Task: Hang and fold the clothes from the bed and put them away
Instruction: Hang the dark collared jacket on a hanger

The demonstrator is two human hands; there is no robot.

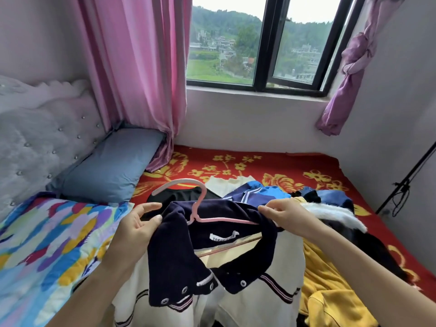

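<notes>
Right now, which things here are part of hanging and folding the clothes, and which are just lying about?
In the job: navy-collared sweater, pink hanger, left hand, right hand, pile of clothes.
Lying about: blue pillow, colourful quilt, pink curtain.

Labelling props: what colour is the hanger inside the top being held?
Pink hanger, threaded through the top; head view shows it best.

Pink hanger [181, 181] ends hidden under collar [179, 256], sweater [259, 303] cut off below, label [224, 237] unreadable
</notes>
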